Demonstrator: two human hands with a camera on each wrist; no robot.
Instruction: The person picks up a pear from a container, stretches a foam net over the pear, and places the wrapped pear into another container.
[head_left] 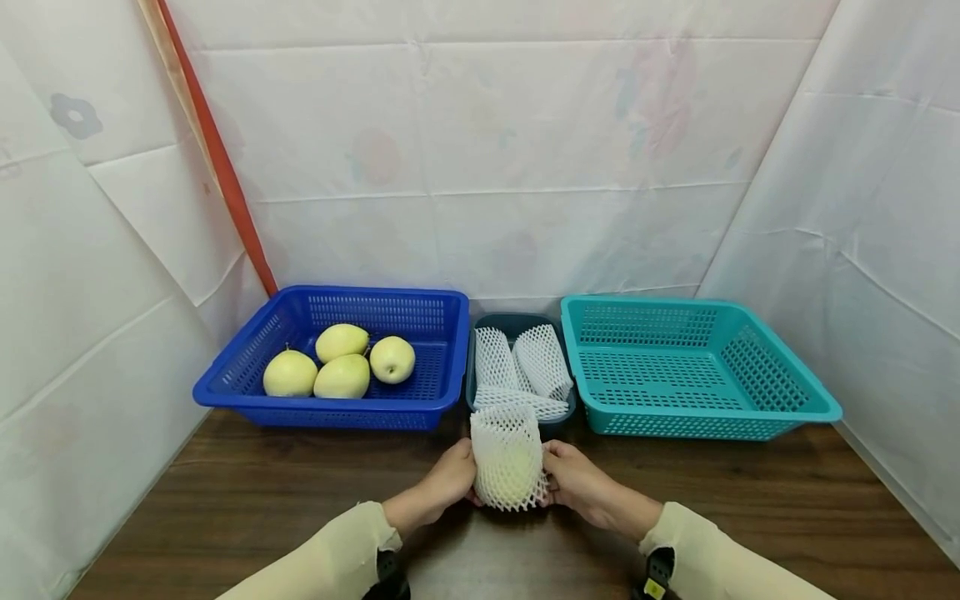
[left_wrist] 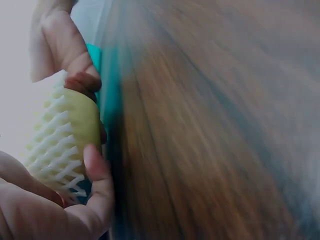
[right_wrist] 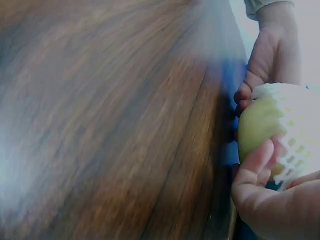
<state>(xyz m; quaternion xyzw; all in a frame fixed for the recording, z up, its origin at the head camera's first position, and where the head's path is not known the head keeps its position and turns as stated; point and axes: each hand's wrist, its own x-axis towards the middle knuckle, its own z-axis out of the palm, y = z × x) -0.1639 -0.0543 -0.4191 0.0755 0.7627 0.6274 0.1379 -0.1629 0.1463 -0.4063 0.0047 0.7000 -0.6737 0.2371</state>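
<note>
White foam net (head_left: 507,429) wraps a pale yellow-green fruit (right_wrist: 255,125), which sits in the net's near end, its near side bare in both wrist views; the far end of the net stretches past it. Both hands hold this bundle just above or on the surface (head_left: 750,500), at the near middle of the scene, though which of the two I cannot tell: the left hand (head_left: 450,475) grips its left side and the right hand (head_left: 577,483) its right, fingers curled about net and fruit, thumbs near the net's jagged edge. Just beyond stands a small dark container (head_left: 558,427) with more white nets (head_left: 543,362) lying in it. Left of that, a blue basket (head_left: 330,416) bears four similar fruits (head_left: 342,377), grouped toward its left and middle. On the right, a teal basket (head_left: 705,427) stands close beside the container. Pale sleeves (head_left: 322,554) cover the forearms, with a dark band at each wrist. White sheeting (head_left: 480,242), faintly patterned, rises at the far side, left and right, and a red strip (head_left: 217,150) slants down at the far left behind the blue basket.
</note>
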